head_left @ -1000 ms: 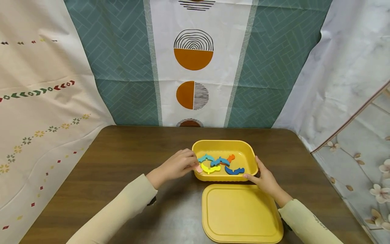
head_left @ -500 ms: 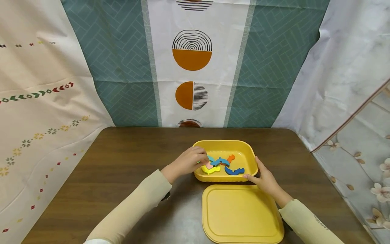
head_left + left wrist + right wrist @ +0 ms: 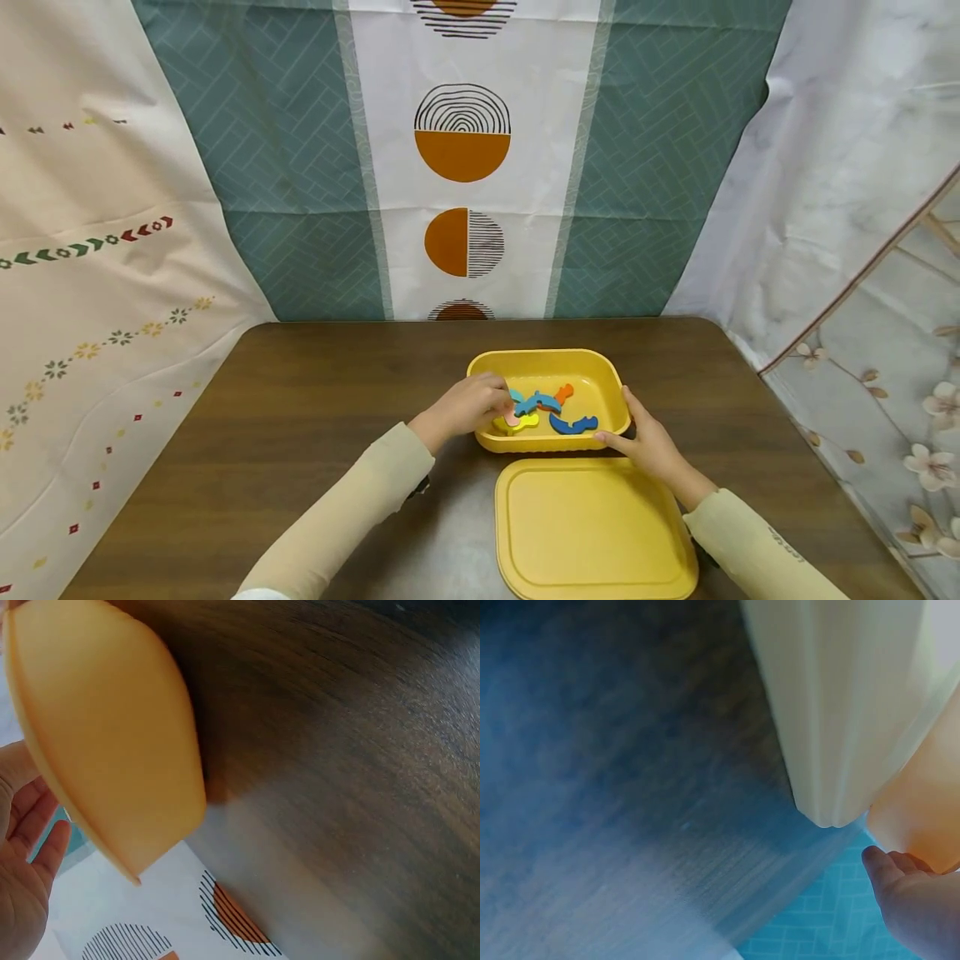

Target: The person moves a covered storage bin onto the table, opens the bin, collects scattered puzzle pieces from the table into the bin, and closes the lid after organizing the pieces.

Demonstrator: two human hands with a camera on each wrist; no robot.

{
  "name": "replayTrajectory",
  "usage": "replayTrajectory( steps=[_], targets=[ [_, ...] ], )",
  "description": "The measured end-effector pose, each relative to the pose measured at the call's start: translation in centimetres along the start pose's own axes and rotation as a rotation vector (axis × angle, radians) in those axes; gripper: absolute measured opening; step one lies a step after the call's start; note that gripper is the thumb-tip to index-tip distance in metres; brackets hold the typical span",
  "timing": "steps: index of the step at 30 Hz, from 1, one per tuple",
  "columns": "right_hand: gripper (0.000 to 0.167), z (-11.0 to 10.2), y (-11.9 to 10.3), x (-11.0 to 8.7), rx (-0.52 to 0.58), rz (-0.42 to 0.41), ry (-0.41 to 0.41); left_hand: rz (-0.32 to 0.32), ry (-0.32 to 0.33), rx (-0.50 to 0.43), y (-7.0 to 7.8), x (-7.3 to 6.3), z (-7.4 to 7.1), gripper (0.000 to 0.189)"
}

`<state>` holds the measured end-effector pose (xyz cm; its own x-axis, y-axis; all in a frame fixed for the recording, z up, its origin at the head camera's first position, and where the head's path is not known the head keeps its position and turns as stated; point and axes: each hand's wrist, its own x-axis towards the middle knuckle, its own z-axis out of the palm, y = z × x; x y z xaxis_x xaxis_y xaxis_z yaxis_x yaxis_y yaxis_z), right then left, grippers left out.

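Observation:
In the head view my left hand reaches over the left side of a yellow box and pinches a small pink piece. Under and beside its fingertips lie a bright yellow curved piece and a light teal one, both partly hidden. A blue curved piece overlaps an orange piece, while a dark blue piece lies nearer the front wall. My right hand grips the box's front right corner, thumb at the front rim. The left wrist view shows the box's outer wall beside the left hand.
A flat yellow lid lies on the brown wooden table, just in front of the box. Patterned cloths hang behind the table and along both sides.
My left hand has moved right, from the box's left edge to over its pieces, carrying the pink piece, then dipped slightly back. The right hand keeps its grip on the box.

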<state>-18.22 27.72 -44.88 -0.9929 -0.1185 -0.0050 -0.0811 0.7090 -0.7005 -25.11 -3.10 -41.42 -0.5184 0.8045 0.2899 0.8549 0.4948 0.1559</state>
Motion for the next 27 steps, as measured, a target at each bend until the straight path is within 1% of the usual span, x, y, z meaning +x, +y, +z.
replayTrajectory(
  steps=[3,9,12,16,19,22,27],
  targets=[
    [0.101,0.0,0.1,0.0,0.001,0.008,0.0,-0.019,-0.029,-0.006,0.0,0.2,0.4,0.006],
    [0.101,0.1,0.1,0.0,0.002,0.005,-0.002,-0.101,-0.137,-0.031,0.0,0.7,0.9,0.005],
    [0.102,0.1,0.0,0.0,-0.009,0.001,0.001,-0.122,-0.163,-0.034,0.0,0.9,1.1,0.006],
    [0.102,0.2,0.0,0.0,-0.011,0.001,0.007,-0.118,-0.157,-0.049,-0.2,1.0,1.2,0.008],
    [0.101,0.1,0.1,0.1,-0.009,-0.003,0.014,-0.103,-0.15,-0.044,-0.3,1.1,1.3,0.008],
    [0.1,0.1,0.1,0.2,-0.013,-0.008,0.016,-0.103,-0.157,-0.038,-0.4,1.3,1.4,0.007],
    [0.099,0.1,0.1,0.3,-0.014,-0.004,0.012,-0.126,-0.145,-0.069,-0.7,1.3,1.6,0.011]
  ],
)
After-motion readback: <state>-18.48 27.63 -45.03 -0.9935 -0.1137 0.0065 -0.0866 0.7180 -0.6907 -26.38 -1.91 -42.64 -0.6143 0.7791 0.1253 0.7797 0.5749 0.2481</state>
